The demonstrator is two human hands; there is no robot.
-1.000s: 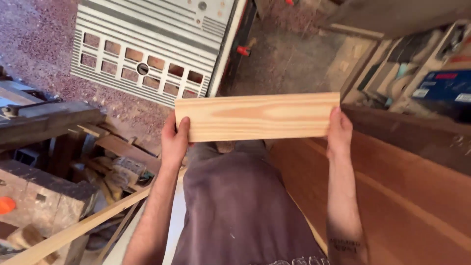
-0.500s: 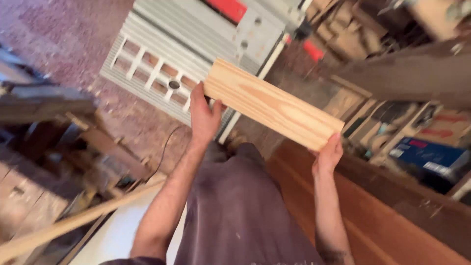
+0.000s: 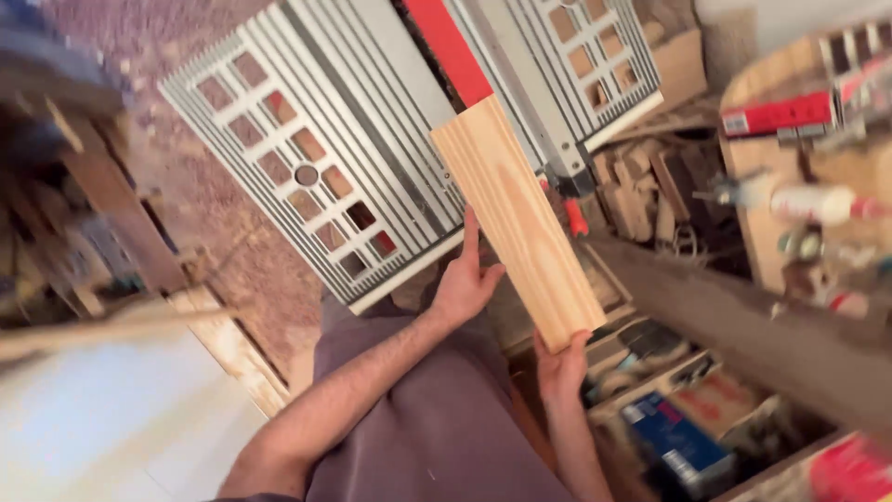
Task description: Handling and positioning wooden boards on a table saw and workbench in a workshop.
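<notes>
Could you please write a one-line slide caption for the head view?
Both hands, left hand and right hand, hold a pine board above a table saw.

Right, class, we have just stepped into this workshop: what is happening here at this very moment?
A person in a purple-grey shirt holds a pale pine board with both bare hands. The right hand grips its near end, and the left hand steadies its long edge. The board's far end reaches over the grey ribbed table saw, by the red strip on its top. Wood scraps lie beyond the saw.
</notes>
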